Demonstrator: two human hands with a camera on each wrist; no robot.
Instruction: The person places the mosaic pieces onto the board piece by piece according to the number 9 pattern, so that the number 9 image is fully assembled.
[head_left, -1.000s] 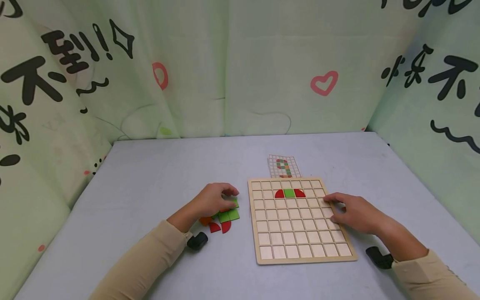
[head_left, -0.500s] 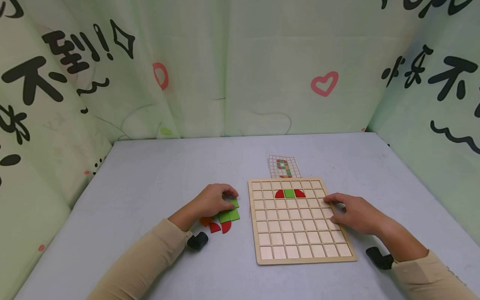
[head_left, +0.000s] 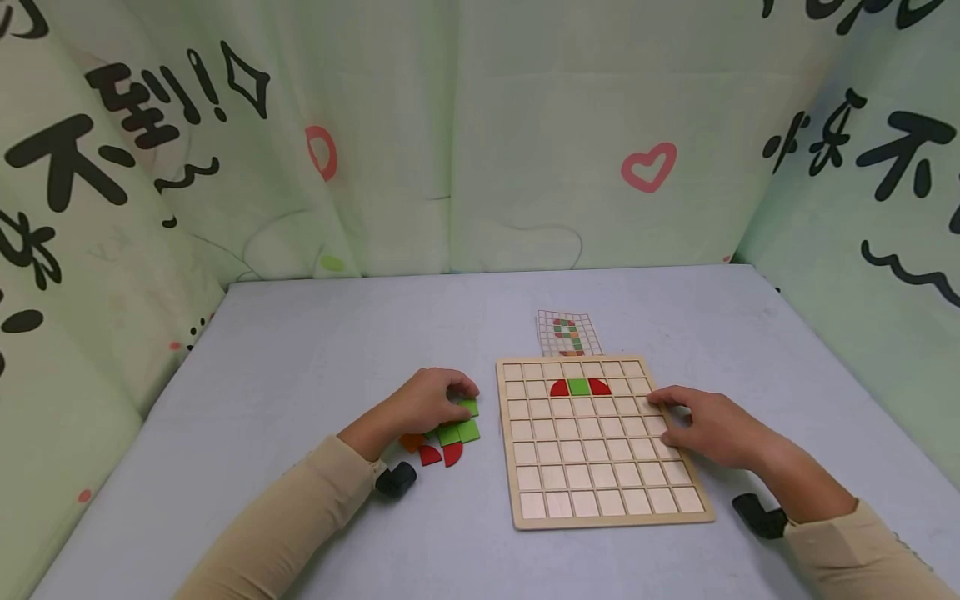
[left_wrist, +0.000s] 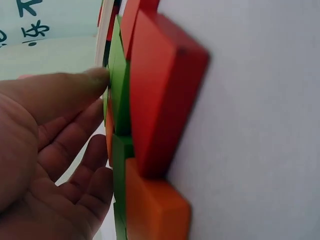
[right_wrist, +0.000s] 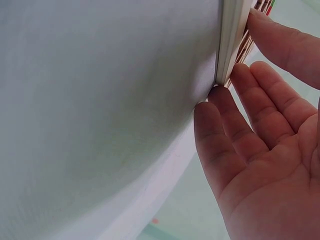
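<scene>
At the left of the board, your left hand (head_left: 427,404) is resting over the loose pile of pieces (head_left: 448,433), fingers curled, with the thumb tip touching the edge of a green square (left_wrist: 118,95) in the wrist view; whether it is actually pinching a piece, I cannot tell. Risk here: the red and orange blocks are lying tight against the green ones, so a lift is likely dragging neighbours along or scattering the pile toward the wrist. Moving right, the wooden grid board (head_left: 600,500) is lying flat on the table (head_left: 337,333), already carrying two red quarter-rounds flanking a green square in its second row (head_left: 579,387), with the pattern card (head_left: 567,332) just beyond its far edge. Your right hand (head_left: 708,429) is lying on the board's right edge, fingers nearly straight and relaxed, fingertips (right_wrist: 220,97) touching the rim. Risk: if that hand is pressing unevenly, the board is liable to slide and jog the seated pieces.
</scene>
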